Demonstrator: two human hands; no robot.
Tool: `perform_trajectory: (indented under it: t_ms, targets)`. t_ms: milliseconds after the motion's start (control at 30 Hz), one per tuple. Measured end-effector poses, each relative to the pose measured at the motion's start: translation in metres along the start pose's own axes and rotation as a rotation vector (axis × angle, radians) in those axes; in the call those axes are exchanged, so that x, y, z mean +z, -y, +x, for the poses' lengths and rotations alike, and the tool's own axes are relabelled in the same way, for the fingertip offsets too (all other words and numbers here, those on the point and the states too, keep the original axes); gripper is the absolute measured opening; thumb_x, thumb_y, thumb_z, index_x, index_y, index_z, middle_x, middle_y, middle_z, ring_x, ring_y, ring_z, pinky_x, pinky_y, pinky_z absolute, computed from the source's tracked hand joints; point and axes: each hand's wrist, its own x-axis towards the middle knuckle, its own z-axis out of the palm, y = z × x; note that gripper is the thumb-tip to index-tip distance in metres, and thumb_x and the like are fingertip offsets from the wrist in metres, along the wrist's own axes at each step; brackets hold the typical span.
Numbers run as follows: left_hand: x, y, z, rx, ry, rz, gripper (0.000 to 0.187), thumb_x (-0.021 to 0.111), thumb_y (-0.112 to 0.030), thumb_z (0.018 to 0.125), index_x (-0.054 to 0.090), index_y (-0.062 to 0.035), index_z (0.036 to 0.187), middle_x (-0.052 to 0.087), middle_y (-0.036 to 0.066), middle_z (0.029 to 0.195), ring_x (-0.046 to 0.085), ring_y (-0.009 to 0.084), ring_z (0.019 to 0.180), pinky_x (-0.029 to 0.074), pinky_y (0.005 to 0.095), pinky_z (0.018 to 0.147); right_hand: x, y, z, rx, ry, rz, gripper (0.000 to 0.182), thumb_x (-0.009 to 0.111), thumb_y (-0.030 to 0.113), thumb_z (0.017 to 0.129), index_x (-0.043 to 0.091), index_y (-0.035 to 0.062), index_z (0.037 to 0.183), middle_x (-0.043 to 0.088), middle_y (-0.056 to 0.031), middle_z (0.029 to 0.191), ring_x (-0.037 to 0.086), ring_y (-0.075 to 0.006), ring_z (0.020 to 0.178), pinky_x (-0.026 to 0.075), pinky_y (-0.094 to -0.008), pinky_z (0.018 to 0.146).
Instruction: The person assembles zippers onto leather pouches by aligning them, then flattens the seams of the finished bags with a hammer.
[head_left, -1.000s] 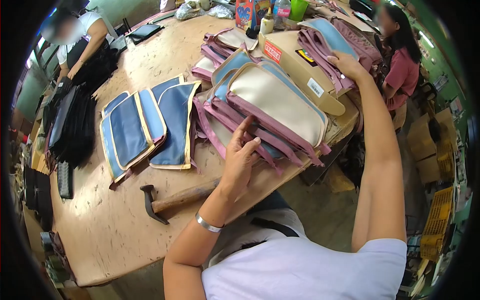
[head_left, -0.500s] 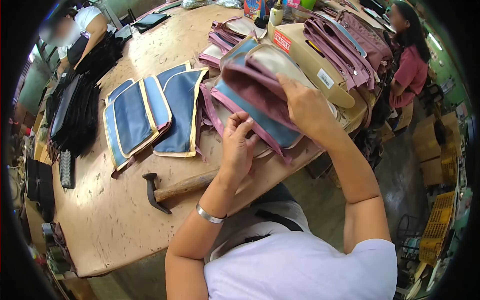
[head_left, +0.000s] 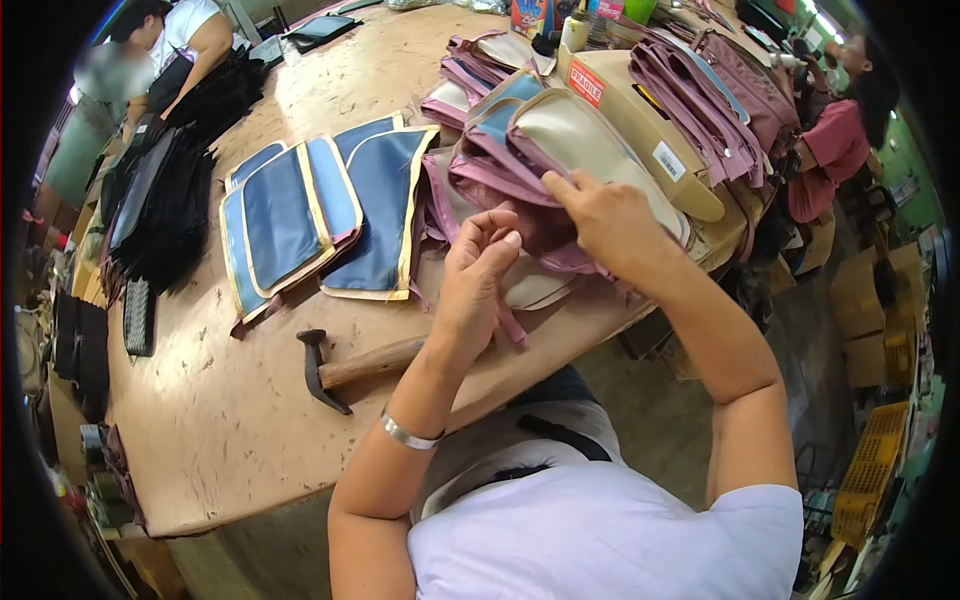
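My right hand (head_left: 612, 225) pinches the upper edge of a mauve and cream bag (head_left: 550, 225), whose pink-mauve lining shows. My left hand (head_left: 480, 265) is closed just left of it, thumb and fingers curled together; what they hold, if anything, I cannot make out. A cream flap (head_left: 585, 135) and further bag pieces lie beneath and behind the mauve bag. Left of my hands, blue bag panels with cream edging (head_left: 280, 225) lie overlapped on the table. A hammer (head_left: 345, 368) with a wooden handle rests in front of them, its handle end hidden behind my left forearm.
Behind the bag stands a cardboard box (head_left: 640, 135) with a FRAGILE label, mauve bags (head_left: 690, 95) piled against it. Black pieces (head_left: 155, 215) are stacked at the table's left edge. One person (head_left: 190, 50) works at far left, another (head_left: 840, 140) at right. The table (head_left: 230, 430) has a rounded front corner.
The mauve bag has swung lower and its blue panel has gone from sight. My right hand has tilted down slightly with it. My left hand stays close by, fingers still curled.
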Motion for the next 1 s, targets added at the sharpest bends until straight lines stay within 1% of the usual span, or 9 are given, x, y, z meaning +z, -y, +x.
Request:
perform_trajectory:
  t_ms: [133,267,333,400,467,533,633,933,1000]
  targets:
    - [0.0,-0.023,-0.02,-0.052,0.004,0.036,0.026,0.054,-0.012,0.086,0.049,-0.0056,0.11,0.046,0.008,0.125,0.043,0.0168,0.112,0.037,0.0322,0.095,-0.027,-0.019,0.003,-0.098,-0.21,0.012,0.03,0.053,0.002,0.073,0.052,0.0107,0.102,0.059,-0.0115,0.076,0.063,-0.0314,0.07,0.051,-0.0389,0.063]
    - [-0.013,-0.013,-0.017,-0.055,-0.047,0.054,0.023,0.052,-0.01,0.087,0.049,-0.0047,0.109,0.046,0.009,0.126,0.044,0.0187,0.113,0.041,0.033,0.094,-0.066,-0.041,0.008,-0.067,-0.463,0.079,0.03,0.052,0.006,0.074,0.061,0.013,0.102,0.062,-0.0148,0.078,0.062,-0.0322,0.07,0.049,-0.0403,0.064]
    - [-0.019,-0.007,-0.014,-0.038,-0.057,-0.012,0.017,0.052,-0.009,0.086,0.051,-0.0058,0.103,0.048,0.011,0.124,0.047,0.0192,0.111,0.041,0.0332,0.094,-0.085,-0.062,0.014,0.007,-0.596,0.017,0.027,0.05,0.008,0.075,0.065,0.0139,0.097,0.063,-0.0149,0.079,0.062,-0.0323,0.072,0.049,-0.0415,0.064]
    - [-0.021,-0.006,-0.014,-0.043,-0.051,-0.021,0.015,0.053,-0.009,0.086,0.052,-0.0061,0.1,0.048,0.011,0.124,0.047,0.0196,0.111,0.041,0.0334,0.094,-0.119,-0.067,0.017,0.154,-0.566,-0.067,0.029,0.048,0.01,0.077,0.061,0.0131,0.103,0.064,-0.0142,0.086,0.062,-0.0338,0.071,0.05,-0.0424,0.064]
    - [-0.022,-0.006,-0.014,-0.045,-0.042,-0.017,0.014,0.054,-0.009,0.085,0.052,-0.0063,0.099,0.048,0.012,0.124,0.047,0.0199,0.11,0.041,0.0337,0.094,-0.131,-0.121,0.03,0.165,-0.651,-0.294,0.044,0.045,0.004,0.076,0.055,0.0129,0.117,0.063,-0.0154,0.098,0.064,-0.0293,0.079,0.049,-0.0386,0.074]
    - [-0.023,-0.006,-0.014,-0.045,-0.034,0.0,0.015,0.054,-0.009,0.085,0.052,-0.0062,0.099,0.048,0.012,0.124,0.047,0.0201,0.111,0.041,0.0341,0.094,-0.164,-0.086,0.035,0.426,-0.626,-0.133,0.038,0.052,0.003,0.07,0.062,0.0062,0.106,0.061,-0.0245,0.083,0.063,-0.0333,0.077,0.05,-0.0382,0.069]
    - [-0.02,-0.007,-0.015,-0.045,-0.008,-0.002,0.015,0.053,-0.007,0.086,0.052,-0.0064,0.1,0.045,0.011,0.124,0.046,0.0152,0.108,0.039,0.0309,0.093,-0.168,-0.152,0.049,0.149,-0.856,-0.431,0.039,0.046,0.001,0.071,0.062,0.0083,0.106,0.059,-0.0258,0.08,0.061,-0.0369,0.076,0.048,-0.0424,0.07]
    - [-0.017,-0.006,-0.016,-0.037,0.03,0.05,0.015,0.053,-0.005,0.085,0.053,-0.0057,0.101,0.045,0.01,0.125,0.048,0.0104,0.1,0.04,0.0248,0.088,-0.175,-0.159,0.054,0.255,-0.914,-0.511,0.041,0.046,0.0,0.072,0.061,0.0106,0.109,0.061,-0.0232,0.083,0.06,-0.0379,0.076,0.048,-0.0434,0.071]
    - [-0.017,-0.007,-0.016,-0.02,0.032,0.069,0.015,0.053,-0.006,0.085,0.053,-0.0055,0.1,0.046,0.01,0.124,0.048,0.0102,0.099,0.039,0.0243,0.087,-0.157,-0.17,0.055,0.331,-0.829,-0.587,0.043,0.046,0.002,0.073,0.058,0.0122,0.114,0.061,-0.0217,0.087,0.06,-0.0372,0.077,0.048,-0.043,0.072]
